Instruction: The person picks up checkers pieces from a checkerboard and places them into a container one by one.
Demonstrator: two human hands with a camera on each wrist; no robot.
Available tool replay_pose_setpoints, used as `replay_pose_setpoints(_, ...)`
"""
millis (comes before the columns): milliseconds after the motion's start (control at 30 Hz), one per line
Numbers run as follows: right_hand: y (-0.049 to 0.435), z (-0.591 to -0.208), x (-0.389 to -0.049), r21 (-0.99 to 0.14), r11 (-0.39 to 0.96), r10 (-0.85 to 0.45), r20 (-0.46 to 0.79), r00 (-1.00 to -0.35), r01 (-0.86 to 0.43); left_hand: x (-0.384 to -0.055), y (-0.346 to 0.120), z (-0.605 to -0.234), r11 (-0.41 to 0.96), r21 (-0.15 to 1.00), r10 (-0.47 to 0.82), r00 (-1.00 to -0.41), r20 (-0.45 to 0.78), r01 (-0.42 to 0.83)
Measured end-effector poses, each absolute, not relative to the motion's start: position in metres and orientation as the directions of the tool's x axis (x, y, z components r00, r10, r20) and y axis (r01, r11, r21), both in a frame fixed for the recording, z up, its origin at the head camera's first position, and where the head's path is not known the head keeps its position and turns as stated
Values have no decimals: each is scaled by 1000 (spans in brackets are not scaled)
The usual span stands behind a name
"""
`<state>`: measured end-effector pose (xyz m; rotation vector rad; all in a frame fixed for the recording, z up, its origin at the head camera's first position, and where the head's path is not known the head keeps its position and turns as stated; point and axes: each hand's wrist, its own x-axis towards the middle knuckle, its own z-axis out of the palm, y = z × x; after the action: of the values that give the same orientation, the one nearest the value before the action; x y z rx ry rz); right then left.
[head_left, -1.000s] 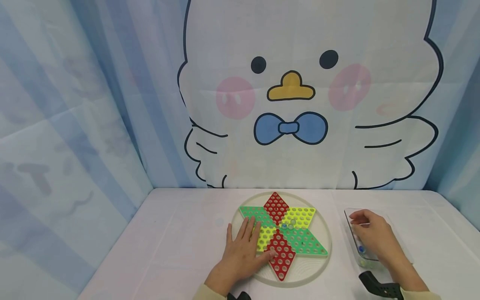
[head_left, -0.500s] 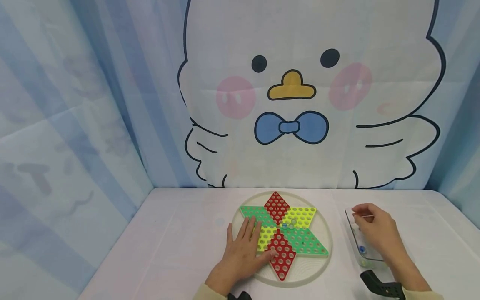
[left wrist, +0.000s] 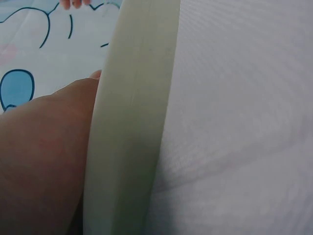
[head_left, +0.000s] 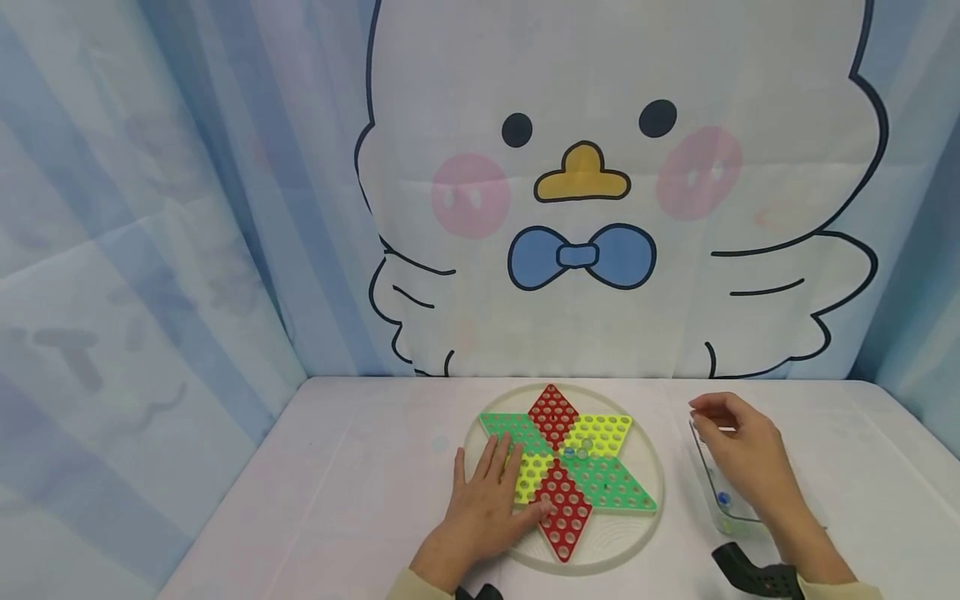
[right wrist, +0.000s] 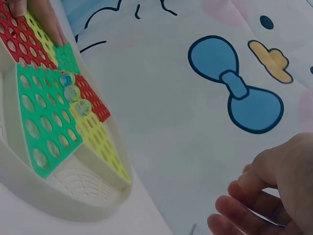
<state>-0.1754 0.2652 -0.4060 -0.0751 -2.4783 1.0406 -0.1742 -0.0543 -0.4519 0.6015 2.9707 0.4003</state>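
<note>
A round cream board [head_left: 637, 533] carries a six-pointed star of red, green and yellow sections with holes. Three glass marbles [right wrist: 72, 93] sit near its centre, one bluish. My left hand [head_left: 483, 510] rests flat on the board's left side, fingers spread, thumb on the red section. In the left wrist view the board's rim [left wrist: 132, 117] fills the middle. My right hand [head_left: 750, 454] is raised over a clear plastic box [head_left: 708, 483], thumb and forefinger brought close together, the other fingers bent. Whether something small sits between those fingertips is hidden.
A blue marble [head_left: 723, 498] lies in the clear box, right of the board. Both stand on a white-covered table [head_left: 337, 467]. Behind it hangs a curtain [head_left: 585, 325] with a cartoon bird print.
My right hand's thumb and forefinger have come closer together, and the hand has risen slightly up and left over the box. My left hand and the marbles on the board keep their places.
</note>
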Motion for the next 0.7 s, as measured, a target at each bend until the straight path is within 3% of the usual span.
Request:
replay_pose_setpoints(233,249,-407,-176,-679,706,149,421,-895,-202,-174,-55,-453,884,281,396,-918,-26,374)
replay_pose_setpoints(700,217,-413,-184,-709,674,54,329,-943,-209,-177,-57,-460,874,296,404,-915,-2,385)
